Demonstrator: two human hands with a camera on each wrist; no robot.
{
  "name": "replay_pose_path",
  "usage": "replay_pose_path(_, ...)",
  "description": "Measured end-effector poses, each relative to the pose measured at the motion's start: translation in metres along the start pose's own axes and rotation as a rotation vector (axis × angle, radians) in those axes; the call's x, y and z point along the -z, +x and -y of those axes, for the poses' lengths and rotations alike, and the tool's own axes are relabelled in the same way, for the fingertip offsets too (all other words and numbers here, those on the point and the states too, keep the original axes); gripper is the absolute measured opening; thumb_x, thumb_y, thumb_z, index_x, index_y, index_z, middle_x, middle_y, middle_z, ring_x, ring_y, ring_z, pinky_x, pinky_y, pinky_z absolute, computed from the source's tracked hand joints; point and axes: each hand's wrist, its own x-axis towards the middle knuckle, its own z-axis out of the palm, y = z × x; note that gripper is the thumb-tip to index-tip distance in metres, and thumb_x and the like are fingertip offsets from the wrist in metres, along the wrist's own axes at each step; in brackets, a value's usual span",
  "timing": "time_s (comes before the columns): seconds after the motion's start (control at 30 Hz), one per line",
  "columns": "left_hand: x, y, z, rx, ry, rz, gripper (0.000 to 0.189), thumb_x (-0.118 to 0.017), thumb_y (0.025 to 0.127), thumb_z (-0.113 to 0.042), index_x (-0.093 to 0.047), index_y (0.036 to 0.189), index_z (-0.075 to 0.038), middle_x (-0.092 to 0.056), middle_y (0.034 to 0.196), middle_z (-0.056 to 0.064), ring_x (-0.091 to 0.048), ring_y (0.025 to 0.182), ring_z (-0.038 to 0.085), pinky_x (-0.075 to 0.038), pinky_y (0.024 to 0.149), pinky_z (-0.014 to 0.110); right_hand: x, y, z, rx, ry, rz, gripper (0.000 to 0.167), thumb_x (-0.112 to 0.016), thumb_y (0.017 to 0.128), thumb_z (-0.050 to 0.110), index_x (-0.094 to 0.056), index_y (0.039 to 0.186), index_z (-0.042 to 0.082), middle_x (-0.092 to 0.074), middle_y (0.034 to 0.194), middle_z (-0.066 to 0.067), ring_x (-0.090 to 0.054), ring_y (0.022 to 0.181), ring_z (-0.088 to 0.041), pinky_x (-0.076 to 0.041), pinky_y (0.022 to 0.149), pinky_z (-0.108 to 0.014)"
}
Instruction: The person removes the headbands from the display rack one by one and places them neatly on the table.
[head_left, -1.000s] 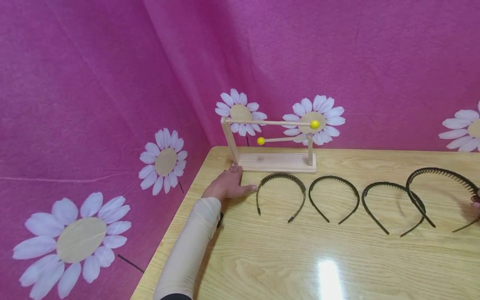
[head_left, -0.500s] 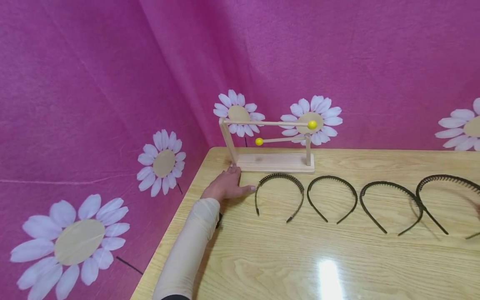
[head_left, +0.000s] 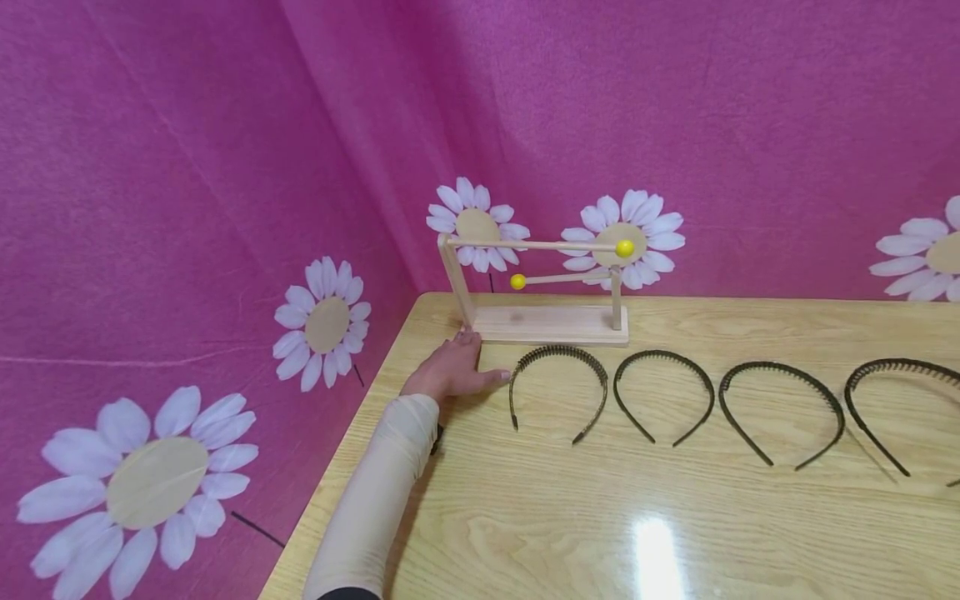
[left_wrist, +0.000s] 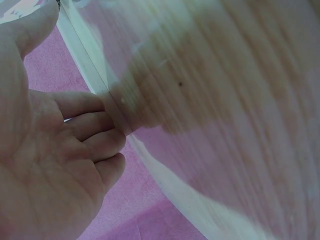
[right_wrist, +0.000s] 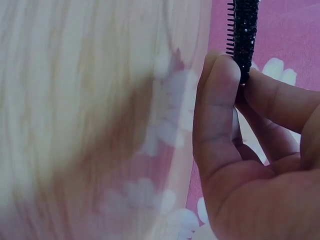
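My left hand (head_left: 456, 371) lies with fingers extended at the front left corner of a wooden stand (head_left: 551, 325), its thumb pointing toward the nearest headband. The left wrist view shows this hand (left_wrist: 65, 150) at the table's surface with nothing in its grasp. In the right wrist view, my right hand (right_wrist: 255, 135) pinches a black, glittery toothed headband (right_wrist: 245, 40) between thumb and fingers. That hand is outside the head view, where the dark headband (head_left: 900, 364) at the right edge is partly cut off. A row of dark headbands, including the leftmost one (head_left: 562, 350), lies in front of the stand.
The stand has two horizontal rods, ending in an upper yellow ball (head_left: 625, 248) and a lower yellow ball (head_left: 517, 282). Two more headbands lie mid-row: one thin (head_left: 663, 356), one wider (head_left: 783, 367). A pink flowered cloth (head_left: 750, 150) hangs behind the wooden table (head_left: 525, 517).
The rightmost headband has moved right and slightly toward me, so it no longer overlaps its neighbour. The right hand has left the head view. My left hand stays at the stand.
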Motion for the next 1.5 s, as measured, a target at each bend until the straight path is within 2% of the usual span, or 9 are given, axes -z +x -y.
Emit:
replay_pose_path(0.27, -0.002, 0.002, 0.002, 0.001, 0.014, -0.006, 0.083, -0.064, 0.09, -0.063, -0.046, 0.142, -0.001, -0.035, 0.157, 0.019, -0.043, 0.136, 0.03, -0.041, 0.11, 0.043, -0.002, 0.003, 0.001, -0.011, -0.016, -0.024, 0.052, -0.022, 0.112, 0.03, -0.004, 0.161, 0.026, 0.014, 0.167, 0.001, 0.017, 0.148, -0.042, 0.012, 0.113, -0.06)
replay_pose_path(0.43, -0.003, 0.003, 0.002, 0.0, 0.013, -0.013, 0.08, -0.064, 0.09, -0.063, -0.047, 0.139, -0.002, -0.036, 0.157, 0.018, -0.043, 0.135, 0.029, -0.042, 0.108, 0.043, -0.005, -0.001, 0.001, -0.016, 0.047, -0.053, 0.056, -0.027, 0.11, 0.044, -0.008, 0.161, 0.028, 0.013, 0.168, 0.001, 0.018, 0.148, -0.042, 0.015, 0.112, -0.058)
replay_pose_path(0.67, -0.002, 0.004, 0.001, -0.003, 0.035, -0.01, 0.081, -0.063, 0.09, -0.063, -0.047, 0.14, -0.001, -0.033, 0.158, 0.018, -0.04, 0.139, 0.029, -0.04, 0.111, 0.042, -0.006, -0.005, 0.0, -0.01, 0.001, -0.034, 0.06, -0.022, 0.109, 0.051, 0.0, 0.16, 0.03, 0.016, 0.167, 0.002, 0.019, 0.148, -0.042, 0.015, 0.112, -0.059)
replay_pose_path(0.77, -0.002, 0.005, 0.001, -0.012, 0.04, -0.006, 0.082, -0.063, 0.091, -0.063, -0.046, 0.141, 0.0, -0.035, 0.157, 0.019, -0.04, 0.139, 0.029, -0.039, 0.111, 0.042, -0.007, -0.007, -0.001, -0.037, 0.04, -0.045, 0.057, -0.024, 0.11, 0.047, -0.003, 0.16, 0.032, 0.015, 0.167, 0.001, 0.018, 0.148, -0.04, 0.014, 0.113, -0.057)
replay_pose_path(0.87, -0.003, 0.004, 0.001, -0.01, 0.03, 0.0, 0.085, -0.063, 0.09, -0.063, -0.045, 0.143, 0.001, -0.034, 0.158, 0.019, -0.039, 0.14, 0.03, -0.038, 0.112, 0.042, -0.006, -0.01, 0.0, -0.039, -0.038, -0.064, 0.053, -0.023, 0.113, 0.024, -0.002, 0.161, 0.029, 0.012, 0.168, -0.002, 0.012, 0.149, -0.042, 0.007, 0.115, -0.059)
replay_pose_path(1.0, -0.005, 0.004, 0.002, 0.003, 0.02, -0.006, 0.089, -0.063, 0.09, -0.064, -0.042, 0.147, 0.001, -0.03, 0.16, 0.018, -0.032, 0.145, 0.03, -0.036, 0.114, 0.043, -0.005, -0.014, 0.003, -0.034, -0.099, -0.119, 0.053, -0.017, 0.113, 0.016, -0.001, 0.162, 0.028, 0.007, 0.168, -0.006, 0.006, 0.149, -0.044, 0.003, 0.116, -0.062)
replay_pose_path(1.07, -0.006, 0.004, 0.002, 0.008, 0.016, -0.01, 0.089, -0.064, 0.09, -0.064, -0.042, 0.147, 0.001, -0.031, 0.16, 0.018, -0.032, 0.145, 0.029, -0.037, 0.113, 0.044, -0.008, -0.015, 0.005, -0.047, -0.066, -0.163, 0.05, -0.014, 0.113, 0.028, -0.004, 0.162, 0.031, 0.005, 0.168, -0.005, 0.005, 0.15, -0.044, 0.004, 0.116, -0.061)
replay_pose_path(1.2, -0.006, 0.003, 0.0, 0.019, 0.004, -0.01, 0.089, -0.064, 0.089, -0.064, -0.042, 0.147, 0.0, -0.03, 0.161, 0.018, -0.035, 0.143, 0.03, -0.038, 0.112, 0.044, -0.012, -0.013, 0.006, -0.058, -0.162, -0.173, 0.052, -0.01, 0.112, 0.018, -0.001, 0.162, 0.032, 0.006, 0.168, 0.0, 0.003, 0.149, -0.044, 0.001, 0.116, -0.061)
replay_pose_path(1.5, -0.005, 0.0, -0.001, 0.017, -0.004, -0.007, 0.092, -0.064, 0.09, -0.063, -0.037, 0.15, 0.002, -0.022, 0.163, 0.019, -0.027, 0.148, 0.031, -0.031, 0.116, 0.044, -0.025, -0.007, 0.012, -0.1, 0.144, -0.328, 0.052, -0.036, 0.106, 0.035, -0.034, 0.157, 0.027, -0.005, 0.169, -0.006, 0.003, 0.151, -0.041, 0.017, 0.114, -0.053)
